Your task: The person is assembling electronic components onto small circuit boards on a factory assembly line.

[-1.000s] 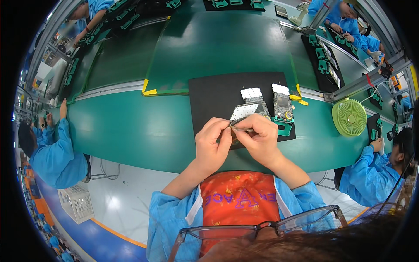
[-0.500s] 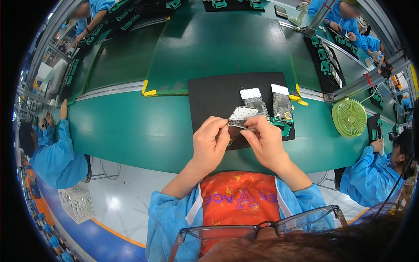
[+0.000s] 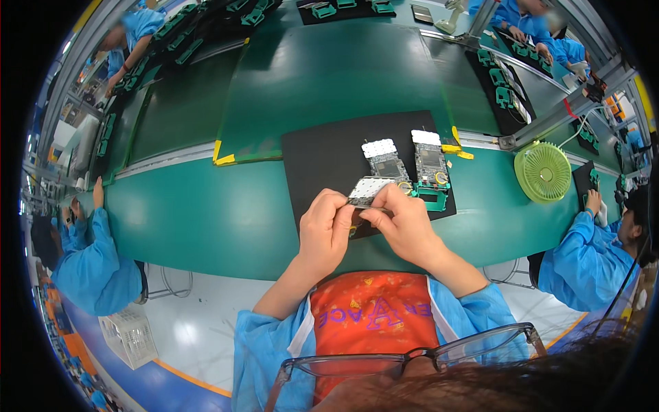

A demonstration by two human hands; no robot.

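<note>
Between my two hands, above the near part of a black mat [image 3: 312, 147], is a circuit board [image 3: 369, 189] with a white dotted sheet on its upper face. My left hand [image 3: 324, 230] pinches its left end between thumb and fingers. At the right end, my right hand [image 3: 406, 223] grips it the same way. Just beyond lie two more circuit boards with white tops, a nearer one [image 3: 386, 167] and one to its right [image 3: 430, 159]. The right one sits at a green plastic fixture [image 3: 435, 200]. My fingers hide the underside of the held board.
A green fan [image 3: 543, 172] stands right of the mat on the green table [image 3: 199, 206]. Yellow tape [image 3: 223, 156] marks corners of the belt area beyond. Co-workers in blue sit left [image 3: 93, 264] and right [image 3: 576, 264]; others work at the far corners. Metal posts [image 3: 542, 123] rise at right.
The whole view has shifted slightly, so the mat and boards appear further left. The held board is tilted a little differently. Both hands keep their grip on it.
</note>
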